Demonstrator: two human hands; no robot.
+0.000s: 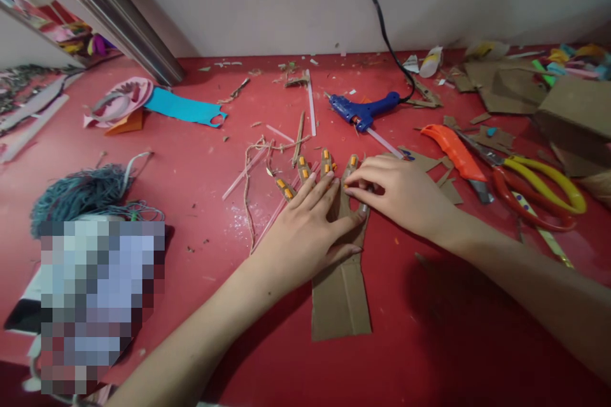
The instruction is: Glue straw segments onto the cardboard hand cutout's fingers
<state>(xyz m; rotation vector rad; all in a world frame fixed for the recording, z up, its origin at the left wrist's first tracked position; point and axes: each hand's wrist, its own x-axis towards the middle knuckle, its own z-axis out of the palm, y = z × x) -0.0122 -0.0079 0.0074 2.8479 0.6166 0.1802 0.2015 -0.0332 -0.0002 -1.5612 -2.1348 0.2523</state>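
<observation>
A cardboard hand cutout (341, 305) lies flat on the red table, with its wrist end toward me. Short orange straw-like pieces (326, 162) sit along its fingers. My left hand (305, 229) rests across the cutout's palm, fingers stretched out and pressing on the cardboard. At one of the cutout's fingers, on the right side, my right hand (396, 191) has its thumb and forefinger pinched around a small orange piece (345, 186), mostly covered by the fingertips. Brown twine (247, 203) and clear glue sticks (243, 173) lie just left of the cutout.
A blue hot glue gun (365, 111) with a black cord lies behind my hands. To the right are an orange utility knife (453, 152), scissors with red and yellow handles (539, 194) and cardboard scraps (506, 86). Grey-blue yarn (81, 197) and a cyan strip (181, 106) are left.
</observation>
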